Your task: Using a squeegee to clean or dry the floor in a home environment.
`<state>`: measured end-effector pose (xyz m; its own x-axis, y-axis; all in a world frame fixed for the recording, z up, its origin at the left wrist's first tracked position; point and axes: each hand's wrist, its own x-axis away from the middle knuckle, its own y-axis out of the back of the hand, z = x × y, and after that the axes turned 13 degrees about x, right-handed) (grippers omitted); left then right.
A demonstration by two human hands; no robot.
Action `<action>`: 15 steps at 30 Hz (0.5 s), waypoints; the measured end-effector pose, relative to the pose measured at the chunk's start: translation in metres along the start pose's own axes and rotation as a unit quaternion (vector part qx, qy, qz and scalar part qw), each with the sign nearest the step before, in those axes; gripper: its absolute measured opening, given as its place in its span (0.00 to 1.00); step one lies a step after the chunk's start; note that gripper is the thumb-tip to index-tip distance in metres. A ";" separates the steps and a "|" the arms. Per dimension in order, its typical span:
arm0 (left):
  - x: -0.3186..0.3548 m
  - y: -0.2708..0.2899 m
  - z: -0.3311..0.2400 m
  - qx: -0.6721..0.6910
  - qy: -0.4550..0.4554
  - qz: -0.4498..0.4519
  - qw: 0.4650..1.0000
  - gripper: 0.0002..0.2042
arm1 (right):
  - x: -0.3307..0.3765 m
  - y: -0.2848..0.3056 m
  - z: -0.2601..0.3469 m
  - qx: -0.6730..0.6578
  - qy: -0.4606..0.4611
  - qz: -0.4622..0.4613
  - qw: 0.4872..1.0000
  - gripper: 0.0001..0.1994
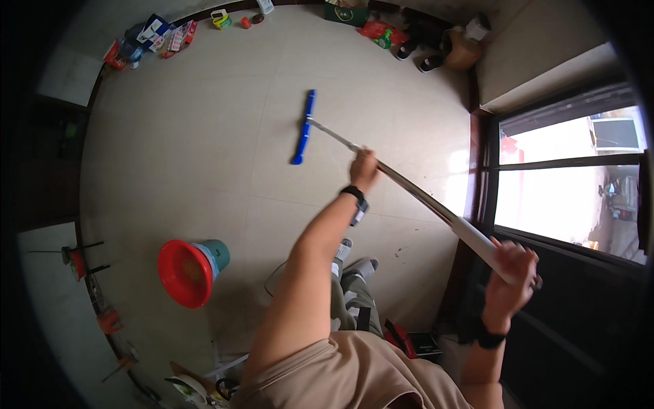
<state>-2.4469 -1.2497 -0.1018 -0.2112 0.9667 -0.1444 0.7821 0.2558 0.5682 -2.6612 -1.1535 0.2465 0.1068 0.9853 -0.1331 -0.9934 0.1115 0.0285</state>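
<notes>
Both my hands are closed on the pole of a long-handled mop (pixel 415 193). My left hand (pixel 365 170) wraps round the metal shaft well up its length, toward the head. At the other end, my right hand (pixel 514 273) grips near the tip of the thick pale handle (pixel 477 243). The narrow blue mop head (pixel 304 129) lies on the tiled floor ahead of me, turned lengthwise away from me. Whether it is a sponge or a rubber blade is too small to tell.
Left of my feet are a red basin (pixel 185 273) and a teal bucket (pixel 218 255). Along the far wall sit packages (pixel 179 39), a dark green box (pixel 346 13), shoes (pixel 429 63) and a brown pot (pixel 464 53). A dark-framed window (pixel 492 163) stands at right.
</notes>
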 end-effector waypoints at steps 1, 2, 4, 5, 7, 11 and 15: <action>0.013 -0.019 -0.019 0.022 -0.017 0.032 0.999 0.05 | 0.007 0.022 0.012 0.004 0.004 -0.003 1.000 0.16; 0.024 -0.031 -0.049 0.032 -0.030 0.059 0.997 0.06 | 0.015 0.047 0.025 0.025 -0.003 -0.024 0.999 0.17; 0.050 -0.058 -0.099 0.079 -0.050 0.094 0.991 0.05 | 0.033 0.088 0.056 0.060 -0.022 -0.071 0.995 0.17; 0.061 -0.063 -0.121 0.100 -0.067 0.112 0.986 0.04 | 0.043 0.104 0.067 0.068 -0.022 -0.109 0.991 0.17; 0.072 -0.071 -0.145 0.153 -0.077 0.132 0.976 0.02 | 0.054 0.125 0.081 0.121 0.008 -0.086 0.989 0.18; 0.057 -0.051 -0.147 0.131 -0.079 0.131 0.979 0.02 | 0.028 0.132 0.078 0.062 0.042 0.035 0.997 0.18; 0.051 0.007 -0.094 0.163 -0.046 -0.071 0.983 0.03 | -0.033 0.089 0.046 -0.051 0.088 0.184 0.978 0.18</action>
<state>-2.5074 -1.1997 -0.0293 -0.2900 0.9139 -0.2841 0.8980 0.3625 0.2495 -2.7515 -1.1697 0.2986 -0.2588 0.9181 -0.3002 -0.9632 -0.2685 0.0092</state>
